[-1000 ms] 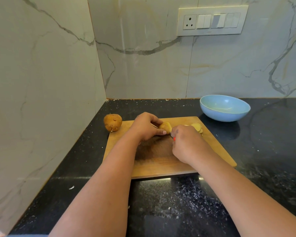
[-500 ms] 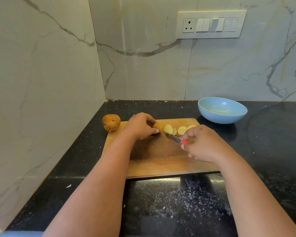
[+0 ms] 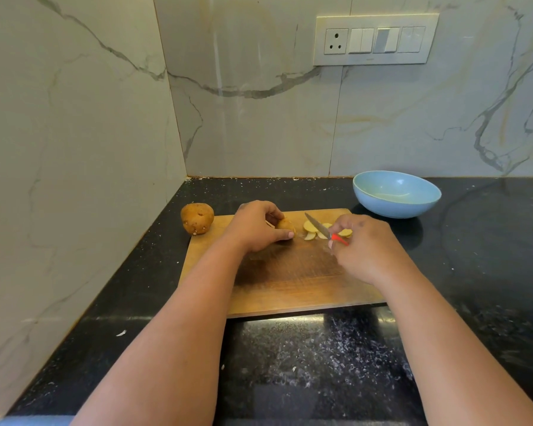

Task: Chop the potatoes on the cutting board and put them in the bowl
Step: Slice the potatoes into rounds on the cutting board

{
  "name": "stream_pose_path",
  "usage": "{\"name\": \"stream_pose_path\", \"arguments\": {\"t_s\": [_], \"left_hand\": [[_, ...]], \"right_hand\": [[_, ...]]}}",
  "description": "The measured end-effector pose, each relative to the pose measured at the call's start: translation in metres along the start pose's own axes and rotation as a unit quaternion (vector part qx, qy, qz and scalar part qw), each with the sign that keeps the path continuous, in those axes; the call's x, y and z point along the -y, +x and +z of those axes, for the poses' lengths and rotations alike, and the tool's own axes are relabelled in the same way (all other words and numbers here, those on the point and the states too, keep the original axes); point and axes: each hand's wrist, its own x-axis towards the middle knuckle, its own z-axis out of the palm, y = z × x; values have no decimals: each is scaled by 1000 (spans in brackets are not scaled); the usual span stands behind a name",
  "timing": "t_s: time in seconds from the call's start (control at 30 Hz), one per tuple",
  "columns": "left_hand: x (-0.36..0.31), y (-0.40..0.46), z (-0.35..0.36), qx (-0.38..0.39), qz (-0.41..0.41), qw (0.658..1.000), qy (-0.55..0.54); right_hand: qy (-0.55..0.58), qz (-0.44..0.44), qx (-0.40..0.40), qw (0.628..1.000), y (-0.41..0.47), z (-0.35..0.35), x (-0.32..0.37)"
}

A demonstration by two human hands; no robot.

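On the wooden cutting board [image 3: 290, 281], the left hand [image 3: 256, 229] pinches a potato stub [image 3: 285, 225] while the right hand [image 3: 363, 244] grips a red-handled knife [image 3: 322, 229] over pale round slices [image 3: 310, 226], bare board nearer the person.

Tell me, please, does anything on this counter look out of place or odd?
One thing: the whole potato sits half off the far left corner of the cutting board, so it could roll onto the counter. The slices lie tidy on the board, and the bowl stands upright.
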Motion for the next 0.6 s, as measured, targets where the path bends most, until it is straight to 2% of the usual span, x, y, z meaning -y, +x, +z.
{"name": "stream_pose_path", "arguments": {"t_s": [0.1,0.2,0.6], "left_hand": [[-4,0,3,0,-1,1000,-3],[-5,0,3,-2,-6,1000,-6],[-8,-3,2,-7,0,1000,-19]], "right_hand": [[0,-45,-36,998,-2,8,6],[-19,-68,-23,997,-5,17,13],[-44,-66,-37,996,0,33,20]]}}
